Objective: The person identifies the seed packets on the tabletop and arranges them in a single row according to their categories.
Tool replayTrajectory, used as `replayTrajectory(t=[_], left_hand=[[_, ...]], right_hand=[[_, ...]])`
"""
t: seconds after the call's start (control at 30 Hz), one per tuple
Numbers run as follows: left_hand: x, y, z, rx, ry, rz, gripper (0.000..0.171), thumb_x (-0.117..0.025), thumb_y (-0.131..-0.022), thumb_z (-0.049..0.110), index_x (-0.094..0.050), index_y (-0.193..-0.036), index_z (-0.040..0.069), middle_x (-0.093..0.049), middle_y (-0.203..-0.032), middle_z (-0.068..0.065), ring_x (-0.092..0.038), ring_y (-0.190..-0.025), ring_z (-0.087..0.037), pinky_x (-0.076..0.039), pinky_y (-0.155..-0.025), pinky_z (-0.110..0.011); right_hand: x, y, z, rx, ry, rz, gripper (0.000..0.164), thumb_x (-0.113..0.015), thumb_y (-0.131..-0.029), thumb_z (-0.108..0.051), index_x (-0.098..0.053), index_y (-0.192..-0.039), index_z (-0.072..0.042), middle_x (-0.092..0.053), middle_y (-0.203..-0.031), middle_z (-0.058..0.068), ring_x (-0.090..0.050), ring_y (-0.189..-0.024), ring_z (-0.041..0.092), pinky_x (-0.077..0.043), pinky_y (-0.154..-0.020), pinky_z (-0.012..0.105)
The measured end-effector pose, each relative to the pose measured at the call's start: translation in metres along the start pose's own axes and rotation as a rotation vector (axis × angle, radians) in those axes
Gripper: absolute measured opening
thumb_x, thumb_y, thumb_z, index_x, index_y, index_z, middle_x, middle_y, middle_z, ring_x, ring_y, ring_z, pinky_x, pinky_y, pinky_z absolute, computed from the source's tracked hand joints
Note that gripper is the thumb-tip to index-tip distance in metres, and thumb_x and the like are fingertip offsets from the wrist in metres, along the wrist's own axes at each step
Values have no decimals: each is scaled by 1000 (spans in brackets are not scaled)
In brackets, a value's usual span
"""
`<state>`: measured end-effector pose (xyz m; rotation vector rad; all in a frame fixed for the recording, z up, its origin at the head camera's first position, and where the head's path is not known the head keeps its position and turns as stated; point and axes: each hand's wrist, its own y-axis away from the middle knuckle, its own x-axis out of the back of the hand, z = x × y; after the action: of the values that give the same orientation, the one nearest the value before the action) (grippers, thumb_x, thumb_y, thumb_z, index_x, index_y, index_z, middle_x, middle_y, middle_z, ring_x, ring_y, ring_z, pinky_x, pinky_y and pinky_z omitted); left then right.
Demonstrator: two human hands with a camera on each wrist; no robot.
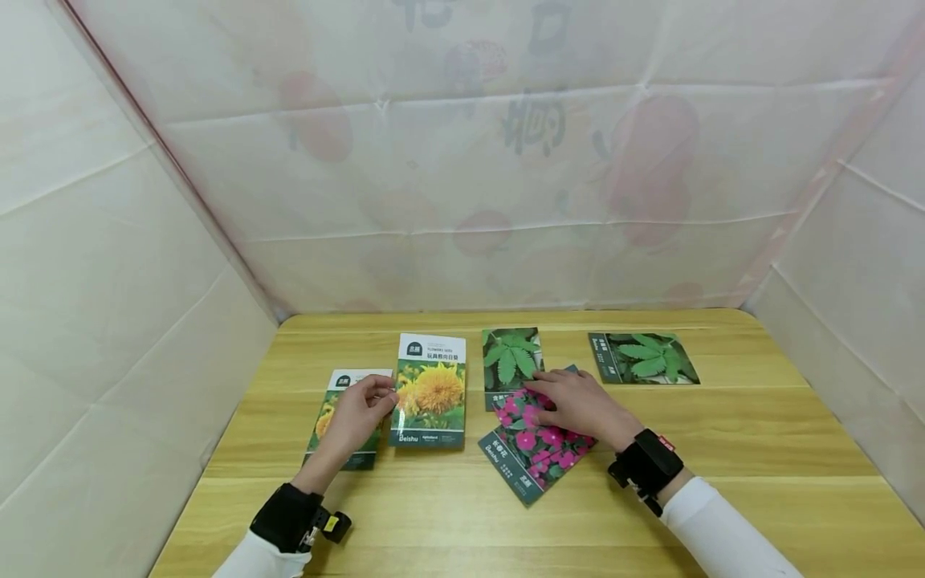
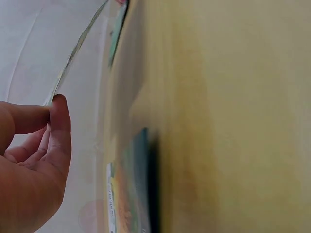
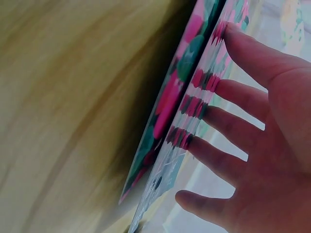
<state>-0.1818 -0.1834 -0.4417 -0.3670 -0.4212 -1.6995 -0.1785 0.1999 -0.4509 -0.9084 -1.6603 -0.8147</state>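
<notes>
My left hand [image 1: 354, 417] pinches the left edge of a seed packet with a yellow sunflower [image 1: 433, 397] between thumb and fingertips; the left wrist view shows this packet [image 2: 77, 46] edge-on, raised off the table. Another sunflower seed packet [image 1: 364, 459] lies under that hand, partly covered by it. With fingers spread and fairly straight, my right hand [image 1: 584, 405] touches a pink-flower seed packet [image 1: 527, 449]. In the right wrist view its fingertips meet the upper pink packet [image 3: 167, 158], and a second pink packet [image 3: 167, 104] lies right beneath.
A green-leaf seed packet [image 1: 509, 349] stands upright in view behind the pink ones, its lower part overlapped. Another leaf packet [image 1: 646, 359] lies sideways at the back right. The wooden table [image 1: 433, 522] is bounded by pale fabric walls [image 1: 448, 177] at the back and sides.
</notes>
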Motion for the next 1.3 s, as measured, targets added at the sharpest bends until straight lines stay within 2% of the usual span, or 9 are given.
replayTrajectory(t=[0.3,0.57,0.67,0.73,0.83,0.93,1.0,1.1,1.3], left_hand=[[0,4,-5,0,-54,-20,24,-68,-100,2,-66,-123,-4,-70,-94,-9,-69,-76,-21,-62,-67,-31],[0,5,-6,-7,-134,4,24,-70,-97,3,-69,-120,-3,-70,-90,-6,-69,-74,-19,-62,-64,-30],[1,5,-10,-37,-135,4,25,-71,-97,5,-69,-120,-4,-70,-91,-8,-69,-74,-20,-62,-63,-32],[0,4,-20,-71,-171,4,25,-71,-99,10,-68,-122,0,-70,-94,-6,-69,-75,-18,-61,-63,-29],[-1,-2,-41,-156,-270,29,27,-72,-100,20,-68,-124,6,-69,-98,-1,-67,-80,-12,-58,-65,-26],[-3,-3,-47,-257,-329,57,27,-73,-100,20,-68,-123,7,-68,-101,0,-65,-85,-12,-58,-69,-27],[-5,1,-36,-301,-323,61,26,-75,-98,13,-70,-121,5,-68,-102,-3,-66,-88,-16,-59,-71,-31],[-10,6,-17,-350,-353,20,26,-79,-93,8,-73,-119,5,-68,-107,-5,-66,-92,-21,-60,-75,-36],[-21,10,6,-394,-482,-183,33,-80,-94,18,-73,-125,9,-61,-136,-11,-63,-121,-32,-59,-94,-46]], right_hand=[[1,-1,-2,-2,-2,1,59,-74,-97,-40,-59,-148,-14,-52,-154,17,-49,-140,41,-40,-108,73],[-1,-2,0,11,16,7,59,-74,-97,-39,-59,-148,-13,-51,-154,18,-49,-139,42,-43,-106,72],[-1,-2,-1,8,12,4,59,-74,-98,-38,-59,-148,-12,-51,-154,18,-48,-140,42,-43,-106,71],[-1,-2,-1,6,8,1,59,-74,-98,-37,-58,-149,-12,-51,-154,18,-48,-140,43,-43,-107,71],[0,-2,-2,5,1,0,59,-74,-98,-37,-58,-149,-12,-50,-154,18,-48,-140,43,-43,-107,71],[0,-1,-2,8,-4,5,59,-74,-98,-37,-59,-148,-11,-50,-154,19,-48,-139,42,-44,-106,70],[0,-1,-2,5,-12,3,59,-74,-97,-38,-59,-148,-11,-50,-155,19,-48,-140,42,-44,-106,69],[0,0,-2,6,-14,2,59,-75,-97,-37,-59,-148,-11,-50,-155,19,-49,-139,42,-45,-107,69],[-1,0,-1,7,-27,-3,59,-75,-98,-37,-59,-148,-10,-49,-155,20,-48,-140,44,-44,-108,68]])
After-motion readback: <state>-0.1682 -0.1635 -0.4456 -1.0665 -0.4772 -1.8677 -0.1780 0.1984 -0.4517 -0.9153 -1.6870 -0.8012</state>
